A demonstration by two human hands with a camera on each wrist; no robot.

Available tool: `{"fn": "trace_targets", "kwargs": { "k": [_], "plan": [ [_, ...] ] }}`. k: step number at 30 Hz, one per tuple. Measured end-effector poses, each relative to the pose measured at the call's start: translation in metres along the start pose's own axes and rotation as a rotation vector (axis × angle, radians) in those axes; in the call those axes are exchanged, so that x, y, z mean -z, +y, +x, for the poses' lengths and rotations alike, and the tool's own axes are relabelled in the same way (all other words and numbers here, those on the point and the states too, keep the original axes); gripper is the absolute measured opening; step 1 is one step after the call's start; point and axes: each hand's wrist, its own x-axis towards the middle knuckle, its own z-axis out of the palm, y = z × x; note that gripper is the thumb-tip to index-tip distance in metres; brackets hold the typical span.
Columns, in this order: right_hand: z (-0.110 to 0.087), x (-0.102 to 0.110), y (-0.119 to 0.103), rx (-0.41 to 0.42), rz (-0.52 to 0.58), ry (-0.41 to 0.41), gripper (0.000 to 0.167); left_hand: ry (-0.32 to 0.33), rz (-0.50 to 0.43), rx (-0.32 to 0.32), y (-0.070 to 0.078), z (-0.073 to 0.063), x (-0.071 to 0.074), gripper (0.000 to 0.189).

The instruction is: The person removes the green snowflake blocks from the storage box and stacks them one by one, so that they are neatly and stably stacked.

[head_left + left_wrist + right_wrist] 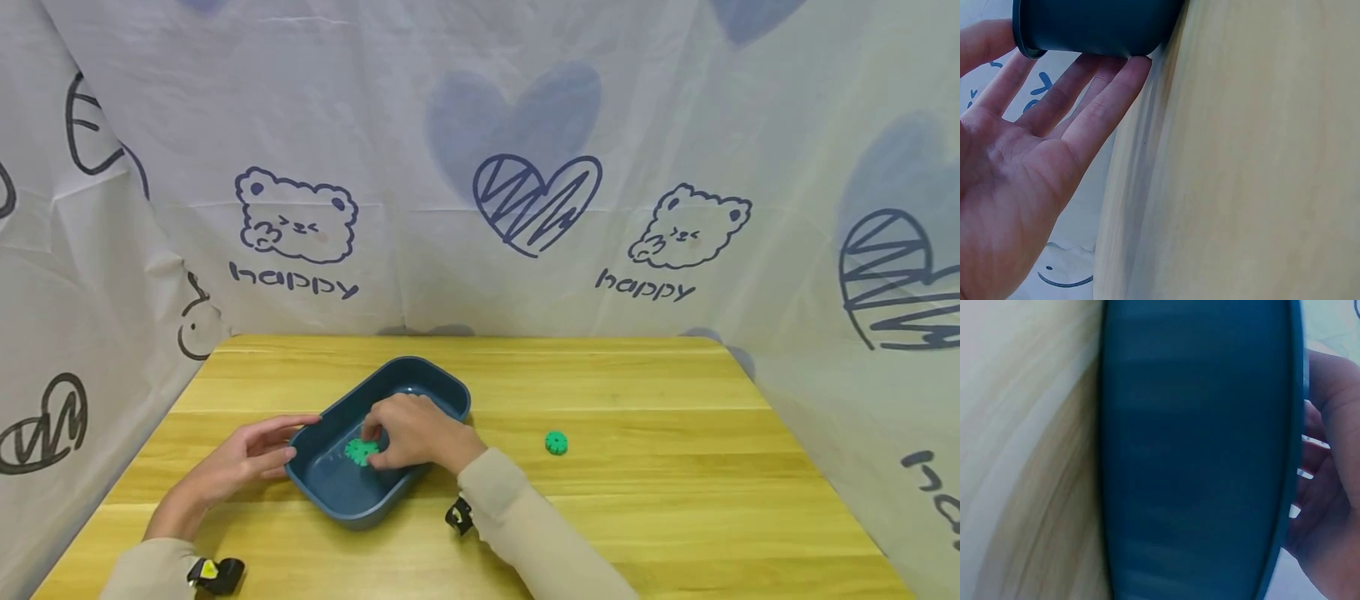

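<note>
A dark blue rectangular bin stands at an angle on the table. My left hand is at its left end, with fairly straight fingers touching the outer wall, as the left wrist view also shows. My right hand reaches over the near side into the bin. Between its thumb and fingers it pinches a green notched plastic disc, low inside the bin; the fingers partly cover it. In the right wrist view the bin's wall hides the fingertips. Another green notched disc lies on the table, right of the bin.
The wooden table has a pale printed cloth hanging behind it and along both sides. Black wrist cameras show on both wrists, the left one low over the front of the table.
</note>
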Motion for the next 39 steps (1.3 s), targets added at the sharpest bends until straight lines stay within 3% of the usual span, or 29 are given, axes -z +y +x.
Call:
{"fn": "trace_targets", "kwargs": {
  "k": [15, 26, 39],
  "plan": [
    [-0.050, 0.025, 0.031, 0.019, 0.113, 0.139, 0.021, -0.015, 0.000, -0.030, -0.002, 0.001, 0.003, 0.048],
    [-0.089, 0.038, 0.056, -0.044, 0.163, 0.224, 0.017, 0.011, 0.012, 0.023, 0.000, 0.000, 0.000, 0.049],
    [-0.132, 0.044, 0.078, -0.150, 0.167, 0.290, 0.015, 0.017, 0.023, 0.020, 0.002, 0.000, 0.000, 0.048]
  ]
}}
